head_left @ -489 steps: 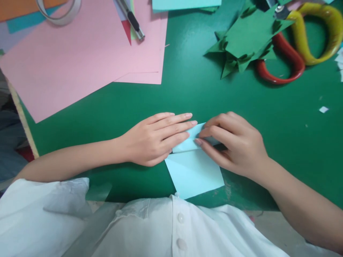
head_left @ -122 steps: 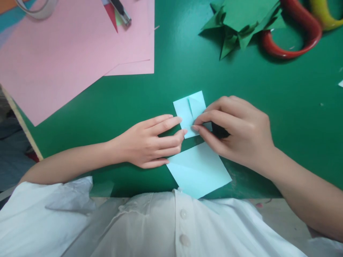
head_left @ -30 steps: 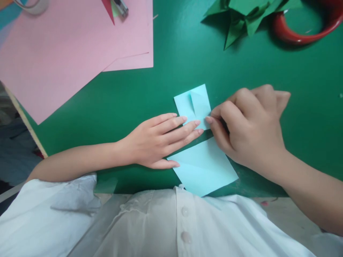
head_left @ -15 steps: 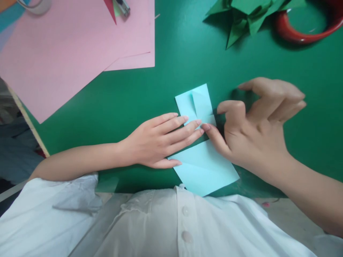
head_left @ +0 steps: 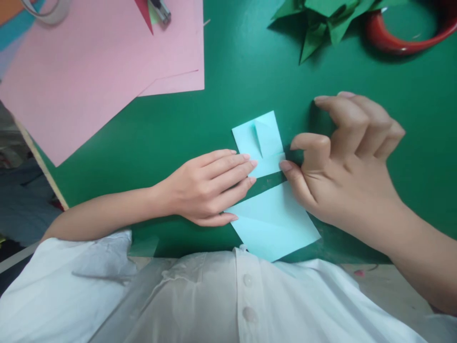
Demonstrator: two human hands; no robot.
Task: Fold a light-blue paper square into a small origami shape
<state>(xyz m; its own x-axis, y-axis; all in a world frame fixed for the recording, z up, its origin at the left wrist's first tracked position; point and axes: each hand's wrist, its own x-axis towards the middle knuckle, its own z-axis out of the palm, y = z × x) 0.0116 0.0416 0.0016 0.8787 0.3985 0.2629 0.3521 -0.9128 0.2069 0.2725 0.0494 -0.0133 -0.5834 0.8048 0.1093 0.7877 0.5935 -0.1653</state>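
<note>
A small folded light blue paper piece [head_left: 260,142] lies on the green mat [head_left: 250,71] in the middle. A larger light blue sheet [head_left: 274,224] lies just below it, by my shirt. My left hand [head_left: 210,186] rests flat with fingers stretched out, its fingertips on the small piece's left lower edge and its thumb on the large sheet. My right hand [head_left: 342,157] hovers at the right. Its thumb tip presses the small piece's right lower corner, and the other fingers are curled and raised with nothing in them.
Pink sheets [head_left: 100,71] cover the upper left, with a tape roll [head_left: 46,12] and a cutter tip [head_left: 160,9] on them. Folded dark green paper shapes [head_left: 321,24] and a red scissor handle [head_left: 403,43] lie at the upper right. The mat's edge runs along the left.
My right hand has opened from a pinch on the small piece, and its fingers have lifted away to the right, leaving the thumb on the corner. My left fingertips have drawn back slightly leftward.
</note>
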